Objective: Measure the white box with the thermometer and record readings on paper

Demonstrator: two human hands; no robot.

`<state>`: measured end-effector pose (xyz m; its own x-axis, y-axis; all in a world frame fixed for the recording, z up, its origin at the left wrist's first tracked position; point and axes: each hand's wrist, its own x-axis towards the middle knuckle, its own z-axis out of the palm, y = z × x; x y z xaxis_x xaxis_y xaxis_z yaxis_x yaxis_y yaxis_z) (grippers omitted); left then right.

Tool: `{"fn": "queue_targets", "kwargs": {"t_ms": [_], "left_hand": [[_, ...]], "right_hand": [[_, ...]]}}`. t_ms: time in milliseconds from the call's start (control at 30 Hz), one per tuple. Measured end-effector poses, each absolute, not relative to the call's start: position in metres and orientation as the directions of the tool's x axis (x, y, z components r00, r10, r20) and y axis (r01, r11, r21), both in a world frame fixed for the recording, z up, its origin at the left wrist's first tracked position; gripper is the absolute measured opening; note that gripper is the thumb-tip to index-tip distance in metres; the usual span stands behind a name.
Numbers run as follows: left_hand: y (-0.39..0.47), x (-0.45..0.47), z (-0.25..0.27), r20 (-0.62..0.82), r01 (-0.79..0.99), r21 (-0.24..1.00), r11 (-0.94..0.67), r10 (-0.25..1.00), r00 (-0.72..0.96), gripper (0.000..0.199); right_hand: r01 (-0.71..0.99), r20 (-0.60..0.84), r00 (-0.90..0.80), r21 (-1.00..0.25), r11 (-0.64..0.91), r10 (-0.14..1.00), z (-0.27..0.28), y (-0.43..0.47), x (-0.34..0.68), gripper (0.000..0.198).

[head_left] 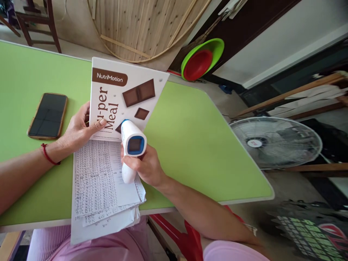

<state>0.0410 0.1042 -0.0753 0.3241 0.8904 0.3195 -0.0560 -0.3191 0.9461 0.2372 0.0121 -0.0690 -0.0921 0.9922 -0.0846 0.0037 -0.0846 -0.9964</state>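
Thermometer (131, 132), gripped in the right hand (149, 167), faces the box (123, 90) that the left hand (80, 127) holds by its edge over the surface (195, 145); measuring seems the present step, next probably needing steady aim.

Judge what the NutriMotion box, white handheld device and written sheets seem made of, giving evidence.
NutriMotion box: probably coated cardboard, smooth; flat printed face, crisp edges.
White handheld device: likely hard plastic, satin; soft sheen, rounded, moulded-looking casing.
Written sheets: matt paper; thin, overlapping, creased edges.

A head-worn camera looks forward and down, from close above, at the hands (150, 166) and green table (195, 141).
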Motion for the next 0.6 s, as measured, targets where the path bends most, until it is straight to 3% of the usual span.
{"fn": "queue_targets", "kwargs": {"t_ms": [233, 600], "left_hand": [[0.1042, 0.0399, -0.0762, 0.282, -0.066, 0.959, -0.276, 0.902, 0.326, 0.055], [0.1079, 0.0425, -0.0782, 0.358, -0.08, 0.933, -0.352, 0.875, 0.327, 0.056]], "right_hand": [[-0.027, -0.144, -0.197, -0.988, -0.152, 0.97, -0.0677, 0.0134, 0.2359, 0.028], [0.041, -0.117, -0.161, -0.993, -0.112, 0.98, -0.0674, 0.0122, 0.2338, 0.028]]}}
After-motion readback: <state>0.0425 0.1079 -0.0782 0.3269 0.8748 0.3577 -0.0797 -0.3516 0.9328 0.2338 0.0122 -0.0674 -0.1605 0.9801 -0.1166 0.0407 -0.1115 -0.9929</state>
